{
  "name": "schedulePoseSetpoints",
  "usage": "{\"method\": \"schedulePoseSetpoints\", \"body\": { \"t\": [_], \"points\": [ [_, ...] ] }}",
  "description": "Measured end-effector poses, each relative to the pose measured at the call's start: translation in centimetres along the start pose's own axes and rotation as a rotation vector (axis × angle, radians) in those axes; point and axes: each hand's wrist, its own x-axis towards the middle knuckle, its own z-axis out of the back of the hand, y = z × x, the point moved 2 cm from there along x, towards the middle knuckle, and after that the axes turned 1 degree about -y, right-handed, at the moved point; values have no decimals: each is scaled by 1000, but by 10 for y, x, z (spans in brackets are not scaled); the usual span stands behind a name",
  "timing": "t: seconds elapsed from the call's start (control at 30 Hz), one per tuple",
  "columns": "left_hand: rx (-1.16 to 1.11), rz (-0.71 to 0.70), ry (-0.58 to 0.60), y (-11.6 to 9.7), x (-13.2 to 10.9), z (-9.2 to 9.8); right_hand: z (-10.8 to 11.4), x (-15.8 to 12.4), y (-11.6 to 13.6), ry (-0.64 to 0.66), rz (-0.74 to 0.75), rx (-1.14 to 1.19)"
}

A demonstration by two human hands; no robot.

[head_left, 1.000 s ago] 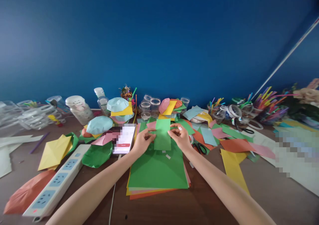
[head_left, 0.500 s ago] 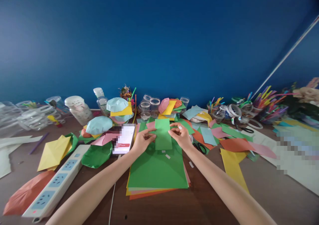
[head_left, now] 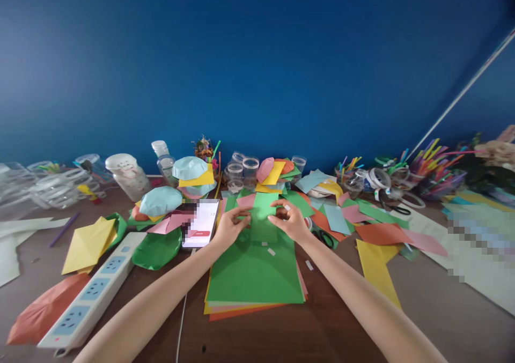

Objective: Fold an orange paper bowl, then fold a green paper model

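Fingers (head_left: 245, 216) of both hands are pinching one green paper rectangle (head_left: 261, 229), so they are not released. Far behind the fingers stands a deep blue wall (head_left: 257, 68), and a brown table (head_left: 322, 325) spreads all around and below them. Directly under the fingers lies a wide stack of coloured paper sheets (head_left: 253, 277), with green on top. Further left of the fingers is a white power strip (head_left: 92, 293), and nearer on that side is a phone (head_left: 200, 223) with a blurred screen. Behind the fingers, clear plastic cups (head_left: 243, 172) stand among loose paper. The left hand (head_left: 230, 226) holds the rectangle at its left side and the right hand (head_left: 290, 222) at its right side; whether it touches the stack, it is not possible to tell. Right of the fingers lie black-handled scissors (head_left: 323, 238), partly under paper. Just below them, small white paper scraps (head_left: 271, 251) rest on the green sheet.
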Motion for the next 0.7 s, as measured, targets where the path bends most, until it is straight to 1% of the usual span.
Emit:
{"method": "schedulePoseSetpoints", "body": {
  "t": [0.17, 0.3, 0.37, 0.43, 0.53, 0.7],
  "points": [
    [-37, 23, 14, 3, 1, 0, 2, 1, -1, -5, -6, -1],
    [-45, 35, 13, 2, 1, -1, 1, 0, 1, -65, 30, -52],
    [-40, 40, 12, 2, 1, 0, 0, -1, 3, -106, 23, -75],
    [-32, 43, 14, 3, 0, 0, 0, -1, 4, -139, 1, -64],
    [-22, 42, 16, 4, 0, 0, -2, -1, 5, -146, -27, -5],
    [22, 7, -19, 6, 1, 1, -9, -5, 13, -157, -12, -1]
  ]
}}
